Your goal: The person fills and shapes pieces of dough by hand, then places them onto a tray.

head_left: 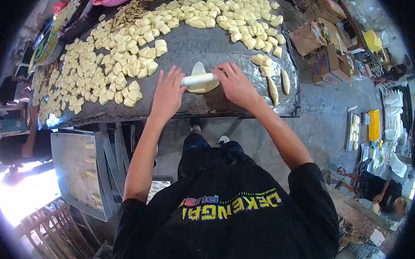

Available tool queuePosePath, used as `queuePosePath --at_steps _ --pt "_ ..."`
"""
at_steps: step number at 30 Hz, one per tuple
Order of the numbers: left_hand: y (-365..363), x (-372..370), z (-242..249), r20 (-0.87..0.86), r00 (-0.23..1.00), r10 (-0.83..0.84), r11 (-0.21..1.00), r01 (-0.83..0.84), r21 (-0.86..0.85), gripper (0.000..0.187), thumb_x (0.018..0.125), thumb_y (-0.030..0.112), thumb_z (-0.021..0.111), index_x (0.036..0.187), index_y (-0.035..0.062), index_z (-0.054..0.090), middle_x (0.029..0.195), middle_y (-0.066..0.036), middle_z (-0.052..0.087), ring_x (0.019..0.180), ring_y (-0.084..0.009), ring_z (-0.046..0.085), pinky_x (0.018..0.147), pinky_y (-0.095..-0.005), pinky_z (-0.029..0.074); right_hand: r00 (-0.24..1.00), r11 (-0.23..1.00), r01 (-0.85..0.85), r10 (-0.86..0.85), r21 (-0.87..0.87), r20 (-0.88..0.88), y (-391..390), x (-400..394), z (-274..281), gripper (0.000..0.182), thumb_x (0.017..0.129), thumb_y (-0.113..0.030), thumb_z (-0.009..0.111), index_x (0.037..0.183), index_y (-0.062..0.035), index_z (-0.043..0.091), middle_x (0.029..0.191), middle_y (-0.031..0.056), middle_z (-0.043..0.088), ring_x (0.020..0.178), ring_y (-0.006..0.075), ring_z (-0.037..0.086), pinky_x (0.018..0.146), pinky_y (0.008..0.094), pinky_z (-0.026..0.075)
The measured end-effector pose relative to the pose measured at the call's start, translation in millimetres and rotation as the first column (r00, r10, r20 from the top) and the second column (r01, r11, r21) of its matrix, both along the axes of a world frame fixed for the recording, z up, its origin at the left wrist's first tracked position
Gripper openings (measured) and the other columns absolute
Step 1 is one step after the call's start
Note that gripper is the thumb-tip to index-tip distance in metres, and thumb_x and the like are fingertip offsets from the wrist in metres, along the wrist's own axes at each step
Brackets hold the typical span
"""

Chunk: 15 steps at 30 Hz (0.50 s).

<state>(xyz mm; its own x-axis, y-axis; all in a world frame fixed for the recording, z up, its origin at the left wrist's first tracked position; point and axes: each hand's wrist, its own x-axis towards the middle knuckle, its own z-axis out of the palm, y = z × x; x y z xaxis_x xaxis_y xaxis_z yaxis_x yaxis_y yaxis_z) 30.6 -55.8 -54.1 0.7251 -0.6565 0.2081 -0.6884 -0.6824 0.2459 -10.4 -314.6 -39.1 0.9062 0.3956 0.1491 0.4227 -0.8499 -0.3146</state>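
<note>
A white rolling pin [199,79] lies across a flattened piece of dough [204,88], whose pointed end shows beyond the pin. My left hand [169,89] is on the pin's left end, fingers pointing away from me. At the other end, my right hand [237,86] has its fingers bent over the pin. Both hands hold the pin low against the dark worktable [185,49]. To the right of my right hand lie two long rolled dough pieces [273,90] and a small cluster of dough lumps [263,63].
Many cut dough pieces [123,58] cover the table's left and far side. A metal tray [76,166] with several shaped pieces stands at lower left. Cardboard boxes [331,65] and a yellow crate [374,125] are on the right. Another person [374,188] is at far right.
</note>
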Motion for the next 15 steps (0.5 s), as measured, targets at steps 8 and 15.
queuePosePath --at_steps 8,15 --pt "5 -19 -25 -0.011 0.999 0.044 0.995 -0.045 -0.087 0.051 0.094 0.011 0.059 0.142 0.0016 0.045 0.143 -0.016 0.050 0.134 -0.0327 0.046 0.115 -0.0508 0.032 0.950 0.998 -0.027 0.009 0.053 0.311 1 -20 -29 0.051 0.080 0.002 0.054 0.131 0.0017 0.053 0.134 0.0196 0.053 0.127 0.0366 0.050 0.109 0.0466 0.040" --pt "-2 -24 10 0.075 0.997 -0.011 0.993 0.020 -0.117 0.066 0.084 0.006 0.066 0.146 0.0056 0.043 0.141 -0.015 0.051 0.131 -0.0347 0.048 0.115 -0.0476 0.033 0.961 0.991 -0.067 0.033 0.118 0.273 -6 -28 -16 0.045 0.084 -0.003 0.054 0.128 0.0017 0.054 0.124 0.0173 0.058 0.116 0.0353 0.056 0.099 0.0445 0.045"
